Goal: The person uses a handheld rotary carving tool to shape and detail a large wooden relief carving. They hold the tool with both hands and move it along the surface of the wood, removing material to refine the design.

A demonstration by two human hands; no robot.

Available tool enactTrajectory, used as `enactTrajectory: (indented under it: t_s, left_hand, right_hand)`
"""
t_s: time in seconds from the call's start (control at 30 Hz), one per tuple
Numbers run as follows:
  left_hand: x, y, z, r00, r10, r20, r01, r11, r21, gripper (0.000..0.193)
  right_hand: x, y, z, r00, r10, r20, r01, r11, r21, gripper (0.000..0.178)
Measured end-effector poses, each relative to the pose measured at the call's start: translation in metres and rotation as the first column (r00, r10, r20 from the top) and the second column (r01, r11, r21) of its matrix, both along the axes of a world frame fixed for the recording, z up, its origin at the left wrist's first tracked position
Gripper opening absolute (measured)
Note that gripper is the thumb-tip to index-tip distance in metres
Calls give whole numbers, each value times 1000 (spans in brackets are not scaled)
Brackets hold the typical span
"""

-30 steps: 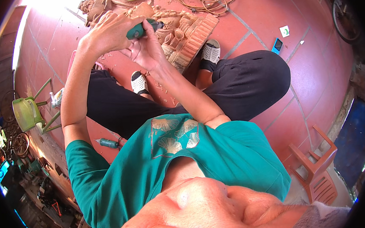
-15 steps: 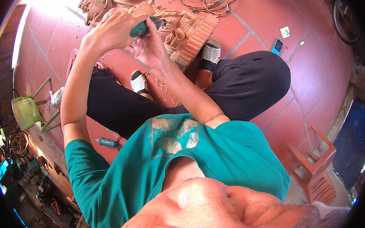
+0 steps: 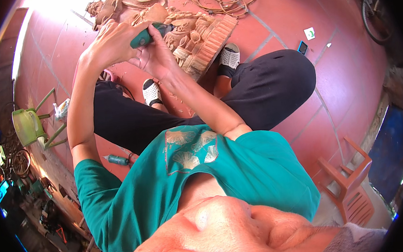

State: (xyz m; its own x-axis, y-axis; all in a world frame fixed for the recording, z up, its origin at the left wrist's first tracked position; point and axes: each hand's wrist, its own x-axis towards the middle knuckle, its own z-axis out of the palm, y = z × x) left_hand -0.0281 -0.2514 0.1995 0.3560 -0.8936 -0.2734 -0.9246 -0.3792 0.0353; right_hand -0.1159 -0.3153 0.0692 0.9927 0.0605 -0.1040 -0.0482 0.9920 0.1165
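Note:
A green rotary carving tool (image 3: pixel 141 39) is held between my two hands, its dark nose pointing right over a carved wooden sculpture (image 3: pixel 196 42). My left hand (image 3: pixel 109 45) closes over the tool from the left, its fingertips partly hidden. From below, my right hand (image 3: pixel 157 59) grips it too, with the thumb up along its front part. The brown sculpture lies on the floor beyond my feet, with detailed figures and a ridged base. Whether the tool's bit touches the wood cannot be made out.
A second green tool (image 3: pixel 117 160) lies on the red tiles at my left side, near a green stool (image 3: pixel 28 126). Coiled cable (image 3: pixel 224 0) lies beyond the sculpture. A blue-edged device (image 3: pixel 302 48) rests right of my knee; a brown plastic chair (image 3: pixel 348 186) stands lower right.
Both hands have shifted left and slightly nearer, carrying the rotary tool with them. The whole view has also shifted a little; the sculpture appears to stay in place.

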Motion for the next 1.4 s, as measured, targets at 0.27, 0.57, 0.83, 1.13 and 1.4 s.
enactTrajectory:
  t_s: [0.27, 0.57, 0.83, 1.13, 1.4]
  left_hand:
    - [-21, 30, 6, 999, -26, 44, 32, 990, -140, 60]
    - [-40, 58, 0, 998, -40, -54, 25, 964, -264, 78]
    - [-47, 71, 2, 992, -59, -112, 34, 976, -215, 87]
    - [-42, 84, -23, 988, -83, -133, 55, 978, -201, 93]
    - [-40, 82, -23, 992, 58, -115, -55, 998, 33, 95]
  right_hand:
    - [-10, 14, 4, 999, 35, -31, -39, 986, -164, 47]
    - [-39, 21, 13, 999, 8, -47, -23, 949, -314, 46]
    - [-63, 22, 32, 994, 11, -107, -61, 878, -475, 46]
    - [-61, 21, -6, 971, 193, -140, -236, 864, -445, 47]
    - [-47, 32, -24, 967, 226, -122, -256, 889, -379, 49]
